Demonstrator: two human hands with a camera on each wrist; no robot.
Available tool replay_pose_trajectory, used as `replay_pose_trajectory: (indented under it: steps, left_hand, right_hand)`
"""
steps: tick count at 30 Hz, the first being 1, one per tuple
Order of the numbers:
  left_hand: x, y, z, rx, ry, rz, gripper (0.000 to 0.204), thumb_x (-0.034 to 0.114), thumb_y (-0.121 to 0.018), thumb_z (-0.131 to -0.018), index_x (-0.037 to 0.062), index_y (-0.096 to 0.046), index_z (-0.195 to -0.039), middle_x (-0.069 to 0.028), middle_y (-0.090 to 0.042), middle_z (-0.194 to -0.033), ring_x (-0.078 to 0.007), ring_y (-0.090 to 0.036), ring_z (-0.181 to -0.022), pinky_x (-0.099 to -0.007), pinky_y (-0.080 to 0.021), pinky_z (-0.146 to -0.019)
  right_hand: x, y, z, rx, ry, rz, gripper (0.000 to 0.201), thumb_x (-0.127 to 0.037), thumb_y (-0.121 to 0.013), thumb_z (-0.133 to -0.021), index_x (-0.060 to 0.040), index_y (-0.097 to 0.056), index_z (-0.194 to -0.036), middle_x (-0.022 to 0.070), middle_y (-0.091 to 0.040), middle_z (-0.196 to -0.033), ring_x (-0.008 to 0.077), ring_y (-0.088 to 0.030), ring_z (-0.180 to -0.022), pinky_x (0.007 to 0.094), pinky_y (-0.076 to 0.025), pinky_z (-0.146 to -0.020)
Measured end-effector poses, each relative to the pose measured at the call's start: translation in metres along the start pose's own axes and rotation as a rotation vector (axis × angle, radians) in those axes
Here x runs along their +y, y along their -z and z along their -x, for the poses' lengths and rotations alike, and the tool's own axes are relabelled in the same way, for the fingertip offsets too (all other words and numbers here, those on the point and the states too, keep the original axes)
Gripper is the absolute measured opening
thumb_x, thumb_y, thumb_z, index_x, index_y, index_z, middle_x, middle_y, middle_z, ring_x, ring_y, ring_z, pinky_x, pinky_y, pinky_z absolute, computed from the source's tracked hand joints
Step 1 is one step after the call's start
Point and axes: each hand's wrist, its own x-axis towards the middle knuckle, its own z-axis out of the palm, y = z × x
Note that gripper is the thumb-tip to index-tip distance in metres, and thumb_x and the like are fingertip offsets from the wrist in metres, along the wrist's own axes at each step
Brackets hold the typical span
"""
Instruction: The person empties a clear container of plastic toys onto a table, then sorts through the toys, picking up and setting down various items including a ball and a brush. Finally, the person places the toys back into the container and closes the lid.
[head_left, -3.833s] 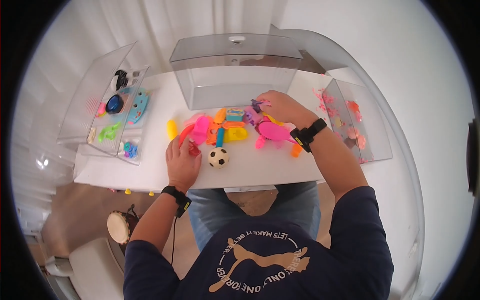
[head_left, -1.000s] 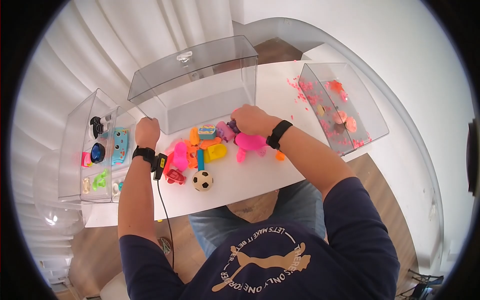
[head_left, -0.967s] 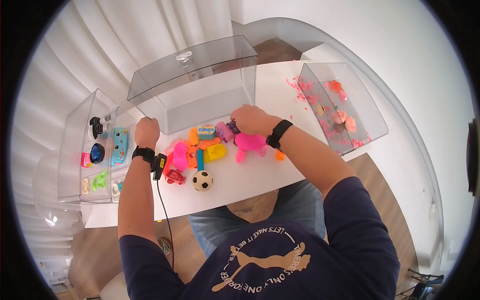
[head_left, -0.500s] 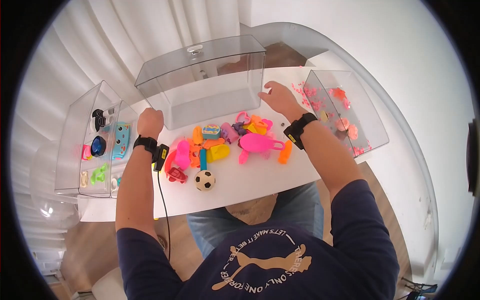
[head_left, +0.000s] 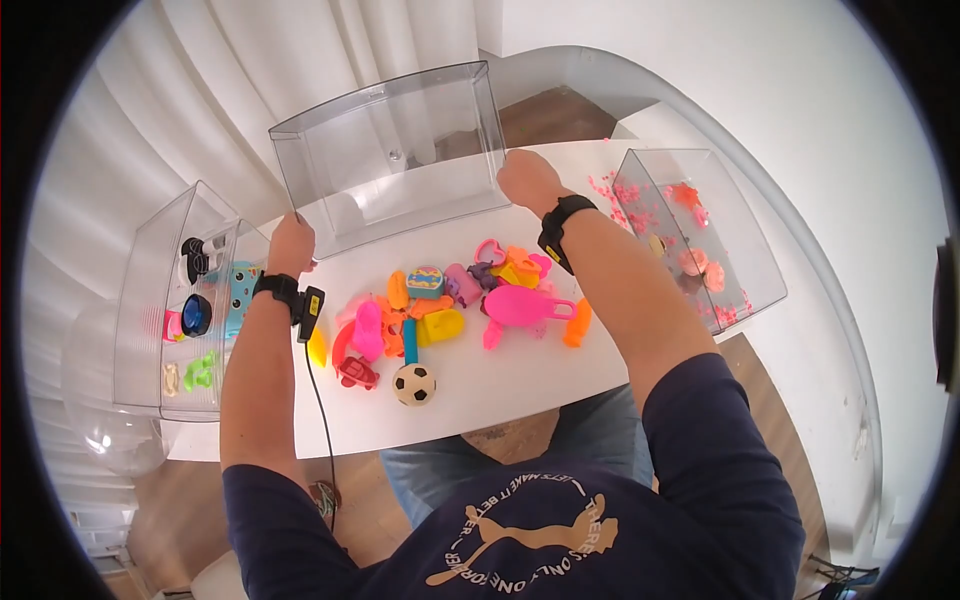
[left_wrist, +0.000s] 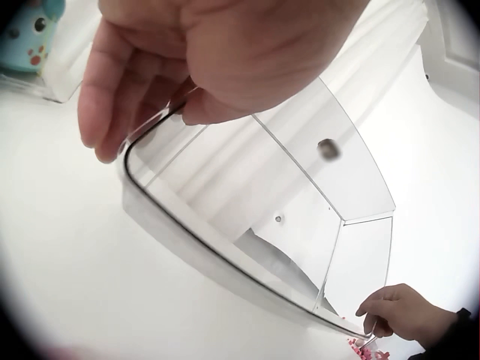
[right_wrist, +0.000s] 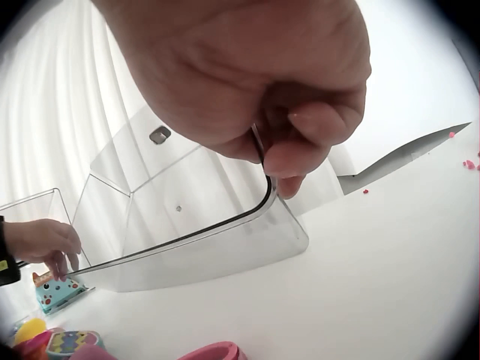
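Observation:
A large clear plastic box [head_left: 390, 150] stands tilted at the back of the white table, its opening facing the person. My left hand [head_left: 291, 244] pinches its left edge, and in the left wrist view the fingers and thumb of the left hand [left_wrist: 217, 60] lie on either side of the dark-lined rim [left_wrist: 202, 236]. At the opposite side, my right hand [head_left: 530, 180] grips the right edge; the right wrist view shows the curled fingers of the right hand [right_wrist: 262, 90] round the rim corner [right_wrist: 268, 196]. Nothing is visible inside the box.
Toys lie in front: a soccer ball [head_left: 414, 384], a pink hairbrush-like toy [head_left: 520, 306], a yellow piece [head_left: 440, 326] and several others. A clear compartment box [head_left: 140, 350] with toys stands at left. Another clear box [head_left: 745, 250] with flowers and pink bits stands at right.
The right hand has left the toys and taken hold of the clear box's right edge. The left hand has left the red toy for its left edge. The box has tipped backwards.

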Motion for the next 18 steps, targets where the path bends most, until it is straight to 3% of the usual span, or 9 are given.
replay_pose_trajectory:
  steps: [4, 7, 13, 18]
  left_hand:
    - [-0.015, -0.005, -0.007, -0.099, 0.046, 0.168, 0.028, 0.005, -0.043, -0.090, -0.0069, -0.050, -0.113, -0.0241, -0.064, -0.090, -0.0317, -0.067, -0.052, -0.0372, -0.056, -0.042]
    - [-0.025, -0.001, -0.022, -0.124, 0.092, 0.230, 0.027, 0.004, -0.043, -0.089, -0.0066, -0.050, -0.114, -0.0251, -0.064, -0.090, -0.0332, -0.067, -0.053, -0.0374, -0.056, -0.042]
    - [-0.032, 0.007, -0.024, -0.144, 0.119, 0.175, 0.030, 0.006, -0.042, -0.090, -0.0065, -0.049, -0.116, -0.0241, -0.063, -0.088, -0.0327, -0.067, -0.052, -0.0376, -0.056, -0.042]
    - [-0.039, 0.008, -0.022, -0.145, 0.130, 0.158, 0.029, 0.007, -0.041, -0.092, -0.0056, -0.049, -0.116, -0.0220, -0.063, -0.086, -0.0303, -0.067, -0.051, -0.0365, -0.055, -0.042]
  right_hand:
    - [0.004, -0.014, -0.013, 0.069, 0.100, 0.047, 0.021, -0.015, -0.054, -0.087, -0.0012, -0.069, -0.093, 0.0220, -0.071, -0.097, 0.0366, -0.069, -0.094, 0.0439, -0.054, -0.082]
    - [-0.020, -0.001, 0.003, 0.119, -0.073, -0.080, 0.020, -0.015, -0.055, -0.086, -0.0010, -0.068, -0.093, 0.0212, -0.071, -0.097, 0.0361, -0.069, -0.094, 0.0428, -0.054, -0.081]
    - [-0.028, 0.005, 0.002, -0.005, 0.062, -0.028, 0.023, -0.013, -0.052, -0.086, 0.0011, -0.070, -0.090, 0.0239, -0.070, -0.096, 0.0396, -0.068, -0.094, 0.0453, -0.054, -0.082]
    - [-0.033, 0.008, 0.006, -0.057, 0.004, -0.040, 0.021, -0.012, -0.056, -0.082, 0.0009, -0.072, -0.082, 0.0241, -0.070, -0.090, 0.0399, -0.069, -0.089, 0.0452, -0.055, -0.078]
